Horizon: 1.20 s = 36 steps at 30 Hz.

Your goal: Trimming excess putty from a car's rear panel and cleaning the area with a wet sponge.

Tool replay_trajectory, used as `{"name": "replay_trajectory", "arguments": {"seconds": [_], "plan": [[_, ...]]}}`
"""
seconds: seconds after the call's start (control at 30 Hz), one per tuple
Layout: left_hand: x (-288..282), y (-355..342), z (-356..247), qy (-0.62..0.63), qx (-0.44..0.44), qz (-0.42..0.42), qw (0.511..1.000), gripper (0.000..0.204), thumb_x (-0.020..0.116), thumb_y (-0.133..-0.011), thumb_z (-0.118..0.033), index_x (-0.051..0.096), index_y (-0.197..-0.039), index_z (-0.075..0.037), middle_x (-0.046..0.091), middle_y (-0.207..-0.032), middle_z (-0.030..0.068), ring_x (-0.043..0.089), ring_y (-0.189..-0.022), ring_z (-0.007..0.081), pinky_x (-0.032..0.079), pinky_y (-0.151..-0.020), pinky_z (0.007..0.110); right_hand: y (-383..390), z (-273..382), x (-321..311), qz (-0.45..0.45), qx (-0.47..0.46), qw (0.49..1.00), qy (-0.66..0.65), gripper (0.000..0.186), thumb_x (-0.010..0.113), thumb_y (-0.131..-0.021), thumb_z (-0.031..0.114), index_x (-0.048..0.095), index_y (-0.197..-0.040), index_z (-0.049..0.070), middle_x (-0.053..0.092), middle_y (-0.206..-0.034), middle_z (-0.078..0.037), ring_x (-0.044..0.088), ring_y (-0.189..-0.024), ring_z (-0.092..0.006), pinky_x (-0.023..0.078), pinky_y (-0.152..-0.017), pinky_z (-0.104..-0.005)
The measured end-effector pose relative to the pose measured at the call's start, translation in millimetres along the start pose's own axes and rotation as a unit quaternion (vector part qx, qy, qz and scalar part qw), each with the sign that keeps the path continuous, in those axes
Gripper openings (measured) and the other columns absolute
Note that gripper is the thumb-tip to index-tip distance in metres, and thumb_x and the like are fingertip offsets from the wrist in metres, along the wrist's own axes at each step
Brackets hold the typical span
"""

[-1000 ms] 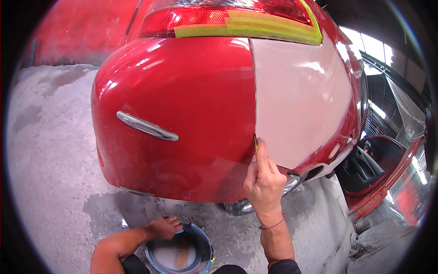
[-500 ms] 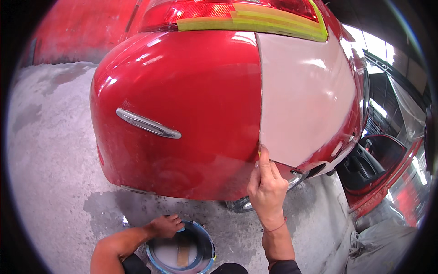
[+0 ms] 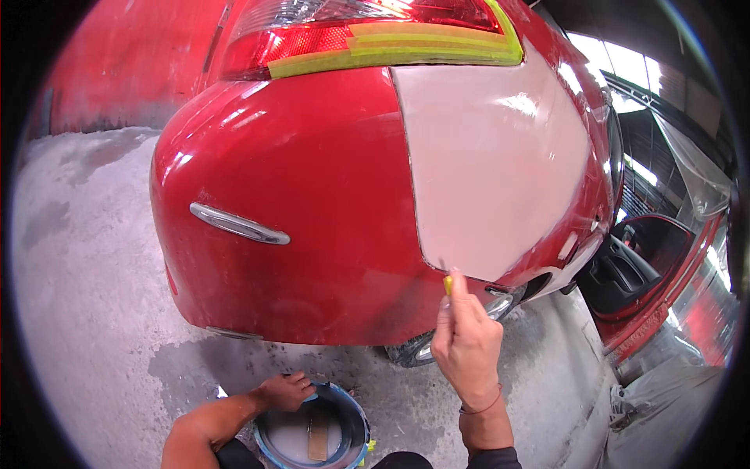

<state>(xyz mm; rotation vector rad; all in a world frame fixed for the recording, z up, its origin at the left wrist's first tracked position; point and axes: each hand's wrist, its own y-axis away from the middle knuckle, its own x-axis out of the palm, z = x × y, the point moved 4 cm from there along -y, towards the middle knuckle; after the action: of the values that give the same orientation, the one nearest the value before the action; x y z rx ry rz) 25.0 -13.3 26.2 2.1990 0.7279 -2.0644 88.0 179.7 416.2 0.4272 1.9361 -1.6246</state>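
Observation:
My right hand (image 3: 467,332) pinches a small yellow strip (image 3: 448,284) between thumb and fingers; whether it is tape or something else I cannot make out. It is at the bottom corner of a pale, pinkish-grey patch (image 3: 492,164) on the car's side panel, beside the dark seam along the red bumper (image 3: 305,172). Low on the left, my left hand (image 3: 287,391) has its fingers closed over the rim of a blue bucket (image 3: 361,426). Cloudy water stands in the bucket, with a brown rectangular piece (image 3: 318,439) in it.
Yellow-green masking tape (image 3: 422,47) borders the red tail light (image 3: 305,35) above. A chrome trim piece (image 3: 239,224) is on the bumper. The car's wheel (image 3: 412,352) shows below. At right are an open red car door (image 3: 637,273) and plastic sheeting (image 3: 672,422).
My right hand has shifted from the upright seam to the patch's lower corner, and more of the yellow strip shows. My left hand remains at the bucket. The whole view has shifted slightly.

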Motion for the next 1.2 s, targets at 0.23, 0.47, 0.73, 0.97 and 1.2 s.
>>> {"name": "replay_trajectory", "arguments": {"seconds": [0.23, 0.47, 0.73, 0.97, 1.2], "plan": [[-11.6, -5.7, -3.3, 0.019, -0.008, 0.041, 0.999, 0.047, 0.064, -0.084, -0.02, 0.065, -0.129, -0.006, 0.065, -0.121, 0.0092, 0.056, -0.122, 0.027, 0.057, -0.091, 0.041, -18.6, -4.7, 28.1, -0.118, -0.055, 0.989, -0.065, 0.038, 0.067, -0.092, -0.001, 0.064, -0.13, -0.002, 0.072, -0.112, -0.019, 0.076, -0.088, -0.0311, 0.064, -0.07, -0.0364], [-8.8, -0.2, -0.4, 0.001, 0.004, -0.001, 1.0, 0.041, 0.064, -0.084, -0.019, 0.066, -0.122, -0.005, 0.066, -0.115, 0.0093, 0.058, -0.118, 0.027, 0.06, -0.082, 0.04, -19.9, -2.4, 32.9, -0.117, -0.047, 0.99, -0.067, 0.037, 0.067, -0.091, -0.001, 0.067, -0.128, 0.0, 0.073, -0.112, -0.017, 0.076, -0.087, -0.0306, 0.063, -0.068, -0.0362], [-13.8, -1.6, -2.2, 0.006, 0.024, -0.028, 0.999, 0.037, 0.063, -0.083, -0.017, 0.066, -0.117, -0.004, 0.066, -0.111, 0.0094, 0.059, -0.114, 0.0268, 0.061, -0.078, 0.039, -24.1, 6.2, 30.3, -0.127, -0.056, 0.99, -0.002, 0.041, 0.067, -0.089, -0.003, 0.066, -0.13, 0.0, 0.073, -0.105, -0.014, 0.074, -0.08, -0.0282, 0.061, -0.064, -0.0355], [-11.3, -3.4, -2.0, 0.014, 0.02, -0.021, 0.999, 0.039, 0.065, -0.081, -0.018, 0.067, -0.118, -0.005, 0.066, -0.11, 0.0063, 0.058, -0.114, 0.0233, 0.061, -0.075, 0.038, -16.3, 3.3, 33.3, -0.07, -0.028, 0.997, 0.028, 0.052, 0.067, -0.085, -0.004, 0.061, -0.136, 0.0, 0.07, -0.092, -0.012, 0.071, -0.072, -0.0274, 0.059, -0.061, -0.0366], [-10.0, 1.0, -1.5, 0.01, 0.003, -0.032, 0.999, 0.041, 0.064, -0.082, -0.019, 0.067, -0.12, -0.006, 0.066, -0.112, 0.0056, 0.058, -0.116, 0.023, 0.06, -0.075, 0.039, 6.8, -10.0, 39.7, -0.015, -0.003, 0.999, 0.043, 0.057, 0.067, -0.083, -0.002, 0.06, -0.14, 0.0, 0.065, -0.082, -0.01, 0.066, -0.061, -0.0269, 0.055, -0.056, -0.0382]]}}
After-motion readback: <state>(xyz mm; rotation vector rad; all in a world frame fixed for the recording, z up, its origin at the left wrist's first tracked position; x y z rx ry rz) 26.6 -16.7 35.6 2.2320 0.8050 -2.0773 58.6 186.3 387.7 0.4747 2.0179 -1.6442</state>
